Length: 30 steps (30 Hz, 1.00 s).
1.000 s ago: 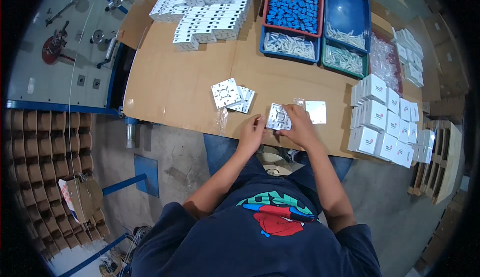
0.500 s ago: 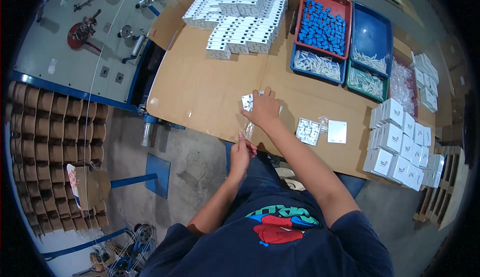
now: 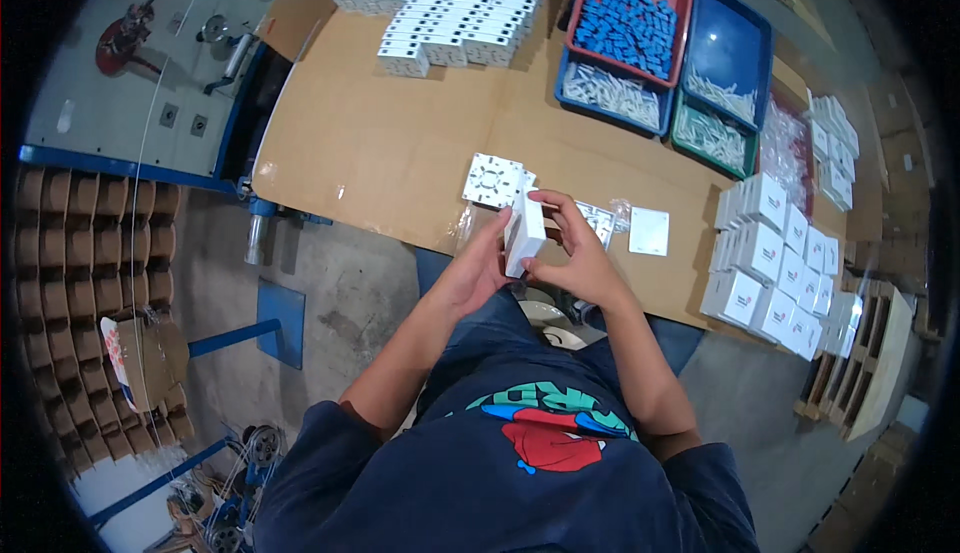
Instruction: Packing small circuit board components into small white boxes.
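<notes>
Between both hands, near the table's front edge, a thick white square plate (image 3: 526,236) is held up on edge. My left hand (image 3: 485,263) is closed on its left side. The thumb and fingers of my right hand (image 3: 580,253) grip its right edge. Just beyond my left fingers, a white square frame with cut-outs (image 3: 491,181) lies flat on the cardboard. Partly behind my right hand is a second cut-out frame (image 3: 598,221). Beside it lie a small clear plastic bag (image 3: 621,215) and a plain white square plate (image 3: 649,231).
Stacked white blocks (image 3: 450,28) stand at the back. Trays at the back right hold blue parts (image 3: 625,23), white plugs (image 3: 612,95) and small bags (image 3: 712,139). White boxes (image 3: 770,263) are piled at the right edge. Cardboard (image 3: 370,133) covers the table.
My right hand has left the cut-out frame on the table and come back toward me. Both hands now hold a white square plate between them. The view has shifted slightly.
</notes>
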Tool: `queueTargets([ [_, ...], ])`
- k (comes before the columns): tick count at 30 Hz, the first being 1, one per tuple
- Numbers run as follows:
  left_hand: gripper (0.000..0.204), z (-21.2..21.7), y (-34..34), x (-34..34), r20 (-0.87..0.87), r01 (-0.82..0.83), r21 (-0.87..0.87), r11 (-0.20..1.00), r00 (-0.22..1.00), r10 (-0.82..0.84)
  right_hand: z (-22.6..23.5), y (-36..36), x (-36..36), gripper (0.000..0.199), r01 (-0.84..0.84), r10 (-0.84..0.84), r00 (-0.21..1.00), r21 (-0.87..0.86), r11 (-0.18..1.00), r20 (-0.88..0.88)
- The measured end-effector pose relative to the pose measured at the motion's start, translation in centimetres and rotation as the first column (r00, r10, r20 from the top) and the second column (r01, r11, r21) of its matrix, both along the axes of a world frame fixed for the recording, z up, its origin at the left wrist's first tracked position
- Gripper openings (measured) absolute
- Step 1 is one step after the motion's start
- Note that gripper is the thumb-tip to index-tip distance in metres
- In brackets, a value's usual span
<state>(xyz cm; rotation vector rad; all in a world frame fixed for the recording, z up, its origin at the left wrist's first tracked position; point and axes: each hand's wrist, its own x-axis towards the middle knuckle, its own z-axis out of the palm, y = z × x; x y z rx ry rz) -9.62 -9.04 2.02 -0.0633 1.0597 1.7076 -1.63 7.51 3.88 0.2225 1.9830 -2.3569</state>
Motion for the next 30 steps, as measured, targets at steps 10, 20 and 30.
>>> queueTargets([
  [10, 0.056, 0.6, 4.8, 5.1, 0.065, -0.334, 0.2, 0.921, 0.942, 0.328, -3.5, 0.0, 5.5, 0.092, 0.327, -0.337, 0.929, -0.089, 0.941, -0.154],
  [20, 0.059, 0.2, 4.6, 6.0, -0.141, -0.14, 0.027, 0.99, 0.98, 0.143, -2.0, 2.0, 7.2, 0.069, 0.225, -0.15, 0.969, 0.439, 0.87, -0.198],
  [30, 0.074, -1.2, 3.5, 5.5, -0.818, -0.058, 0.097, 0.994, 0.565, 0.113, 1.2, 2.9, 6.8, 0.052, 0.112, -0.116, 0.993, -0.136, 0.984, -0.02],
])
